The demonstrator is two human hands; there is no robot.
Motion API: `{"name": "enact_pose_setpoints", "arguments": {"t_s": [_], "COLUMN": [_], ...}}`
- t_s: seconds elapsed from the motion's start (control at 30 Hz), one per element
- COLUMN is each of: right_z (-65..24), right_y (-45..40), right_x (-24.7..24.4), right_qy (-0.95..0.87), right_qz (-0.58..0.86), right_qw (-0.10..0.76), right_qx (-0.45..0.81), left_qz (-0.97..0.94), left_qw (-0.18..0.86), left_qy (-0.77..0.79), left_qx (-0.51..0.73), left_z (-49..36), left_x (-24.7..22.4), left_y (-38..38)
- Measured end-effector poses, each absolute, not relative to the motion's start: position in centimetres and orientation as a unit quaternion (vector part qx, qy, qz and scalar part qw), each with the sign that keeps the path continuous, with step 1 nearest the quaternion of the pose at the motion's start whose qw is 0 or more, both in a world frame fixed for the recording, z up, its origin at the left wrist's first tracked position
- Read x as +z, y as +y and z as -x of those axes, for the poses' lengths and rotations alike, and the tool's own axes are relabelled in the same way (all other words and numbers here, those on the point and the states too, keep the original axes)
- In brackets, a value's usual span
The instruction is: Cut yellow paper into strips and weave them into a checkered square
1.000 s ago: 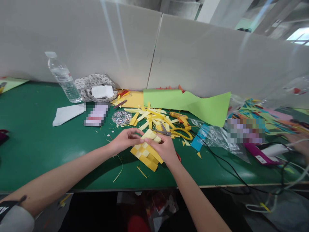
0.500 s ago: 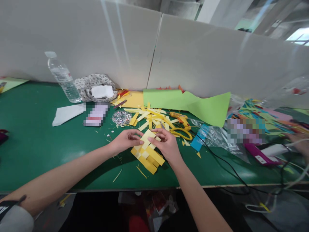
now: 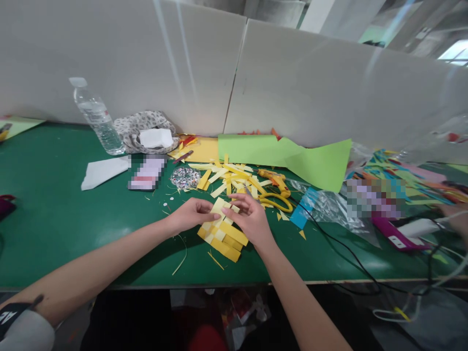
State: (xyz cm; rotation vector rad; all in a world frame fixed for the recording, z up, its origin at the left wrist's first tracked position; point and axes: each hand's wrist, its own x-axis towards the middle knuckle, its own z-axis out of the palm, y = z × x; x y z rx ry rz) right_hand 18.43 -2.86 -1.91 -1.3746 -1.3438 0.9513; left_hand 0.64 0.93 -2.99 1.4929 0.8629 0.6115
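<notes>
A woven piece of yellow and pale-yellow paper strips [image 3: 224,239] is between my hands, low over the green table. My left hand [image 3: 195,213] pinches its upper left edge, the thumb lying on top. From the other side, my right hand [image 3: 249,217] grips the upper part with thumb and bent fingers. Loose strip ends stick out at its lower right. Just beyond my hands lies a pile of cut yellow paper strips [image 3: 223,178]. Yellow-handled scissors [image 3: 276,201] rest to the right of the pile, beside a yellow glue gun [image 3: 275,179].
A water bottle [image 3: 97,119], a spotted cloth bag [image 3: 144,122] and a phone [image 3: 148,174] stand or lie at the back left. Green paper [image 3: 281,158] leans near the grey partition. On the right are plastic wrap [image 3: 329,209], a black cable [image 3: 338,248] and another person's hand [image 3: 455,219].
The woven piece has turned and shifted slightly in my hands, its strips now lying closer together. Both hands keep hold of it at nearly the same place.
</notes>
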Motion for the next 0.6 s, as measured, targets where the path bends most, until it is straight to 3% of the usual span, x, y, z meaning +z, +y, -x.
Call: {"name": "enact_pose_setpoints", "arguments": {"t_s": [0.2, 0.6], "right_z": [-19.06, -18.63], "right_y": [-2.68, -2.99], "right_x": [-1.37, -1.03], "right_qy": [-0.508, -0.531], "right_qz": [0.612, 0.550], "right_qw": [0.449, 0.498], "right_qx": [0.408, 0.409], "left_qz": [-0.616, -0.573], "left_qw": [0.627, 0.687], "left_qy": [0.385, 0.363], "left_qx": [0.282, 0.259], "left_z": [-0.62, -0.77], "left_x": [-2.80, -2.39], "left_y": [0.81, 0.59]}}
